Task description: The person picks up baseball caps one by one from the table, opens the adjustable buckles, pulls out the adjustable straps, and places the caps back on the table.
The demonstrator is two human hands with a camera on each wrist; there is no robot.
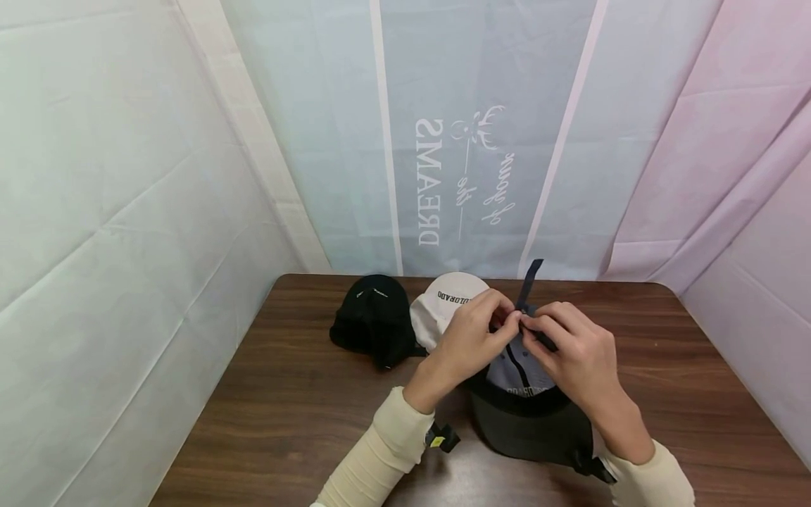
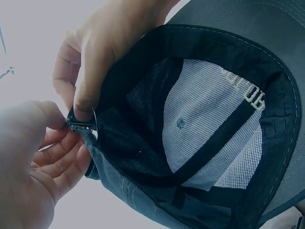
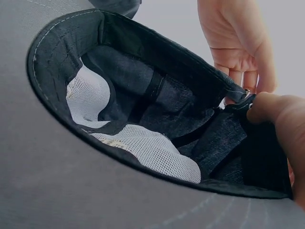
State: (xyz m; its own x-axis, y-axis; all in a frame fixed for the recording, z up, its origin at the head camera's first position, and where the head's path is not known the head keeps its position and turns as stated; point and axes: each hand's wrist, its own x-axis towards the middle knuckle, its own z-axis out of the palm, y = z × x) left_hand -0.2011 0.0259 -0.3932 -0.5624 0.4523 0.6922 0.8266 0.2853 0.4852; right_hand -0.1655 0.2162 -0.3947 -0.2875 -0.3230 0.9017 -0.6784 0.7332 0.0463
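Note:
A dark grey-blue baseball cap (image 1: pixel 532 429) is held with its inner side up and its brim toward me. White mesh (image 2: pixel 205 114) and a dark sweatband line its inside. My left hand (image 1: pixel 472 334) pinches the back strap at a small metal buckle (image 2: pixel 82 128), thumb and forefinger close together. Right beside it, my right hand (image 1: pixel 573 345) pinches the band's edge, its thumb (image 3: pixel 264 107) inside the cap. The loose strap end (image 1: pixel 531 278) sticks up beyond both hands in the head view.
A black cap (image 1: pixel 374 320) lies on the brown wooden table (image 1: pixel 285 422), left of my hands. Beside it a white cap (image 1: pixel 453 289) with dark lettering is partly hidden by my left hand. A printed curtain (image 1: pixel 475 70) hangs behind the table.

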